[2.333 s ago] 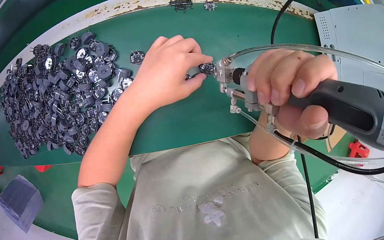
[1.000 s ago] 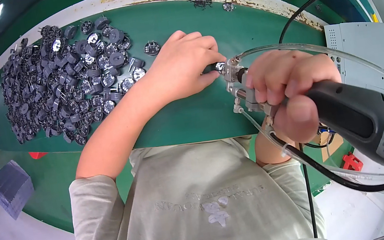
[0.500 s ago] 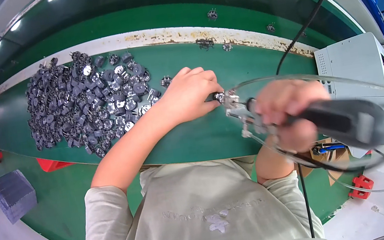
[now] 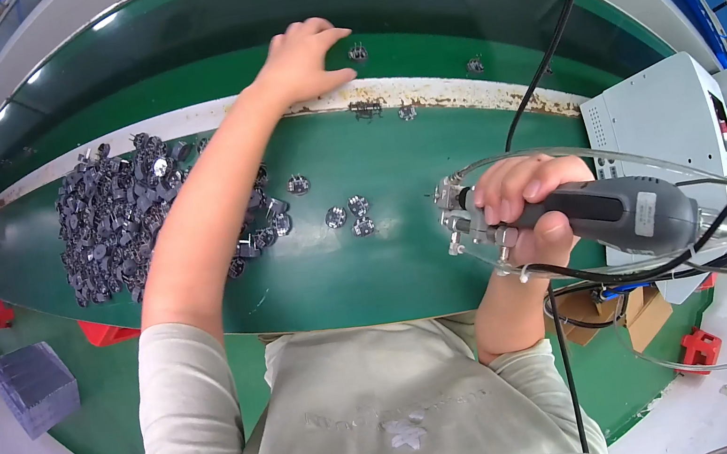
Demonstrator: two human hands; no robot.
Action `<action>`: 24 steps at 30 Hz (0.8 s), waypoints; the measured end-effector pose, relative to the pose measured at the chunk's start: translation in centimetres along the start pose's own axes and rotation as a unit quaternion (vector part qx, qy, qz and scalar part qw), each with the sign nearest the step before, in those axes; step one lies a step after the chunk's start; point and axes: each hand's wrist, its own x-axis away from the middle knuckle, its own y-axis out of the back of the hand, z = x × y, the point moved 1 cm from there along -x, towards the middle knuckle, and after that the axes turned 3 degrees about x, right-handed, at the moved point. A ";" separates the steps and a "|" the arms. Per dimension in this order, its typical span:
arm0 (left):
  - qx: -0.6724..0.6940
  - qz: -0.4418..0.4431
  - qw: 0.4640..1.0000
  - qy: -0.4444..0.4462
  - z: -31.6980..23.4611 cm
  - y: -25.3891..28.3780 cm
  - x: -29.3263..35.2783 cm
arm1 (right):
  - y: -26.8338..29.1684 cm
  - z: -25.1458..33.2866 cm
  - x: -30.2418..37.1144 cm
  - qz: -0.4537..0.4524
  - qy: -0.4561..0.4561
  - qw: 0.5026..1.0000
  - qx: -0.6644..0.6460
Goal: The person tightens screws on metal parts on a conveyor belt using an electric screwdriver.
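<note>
My left hand [image 4: 304, 63] reaches over the far white rail above the belt, its fingers and thumb apart with nothing visible between them. Just right of its fingertips, a small round black part with pins [image 4: 357, 53] lies on the belt. My right hand [image 4: 531, 200] is wrapped round a grey electric screwdriver [image 4: 636, 207] with clear tubing, its metal tip pointing left over the green table [image 4: 371, 273]. Left of that tip sits a small cluster of round parts [image 4: 359, 206]. A large heap of dark round parts [image 4: 118, 209] lies at the left, partly hidden by my left forearm.
The rust-marked white rail [image 4: 446, 90] separates the table from the green belt [image 4: 206, 76]. More parts [image 4: 475, 65] lie on the belt. A white machine [image 4: 651, 120] stands at the right, and a black cable [image 4: 557, 35] hangs before it. Cardboard boxes [image 4: 649, 315] are below.
My left hand has moved from the screwdriver's tip up and left to the belt, letting go of a small part. The screwdriver stays in my right hand, now slightly lower.
</note>
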 end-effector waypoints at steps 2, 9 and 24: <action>0.007 -0.023 1.000 0.002 0.2 -1.7 -0.8 | 0.0 0.0 -0.1 0.016 -0.003 1.000 -0.011; 0.175 0.038 0.982 -0.060 -8.1 0.7 4.3 | 1.3 1.0 -1.0 0.040 0.016 0.999 0.011; 0.214 0.050 0.972 -0.088 -11.6 -1.1 12.6 | 0.6 -0.7 -0.8 0.158 -0.002 0.986 0.058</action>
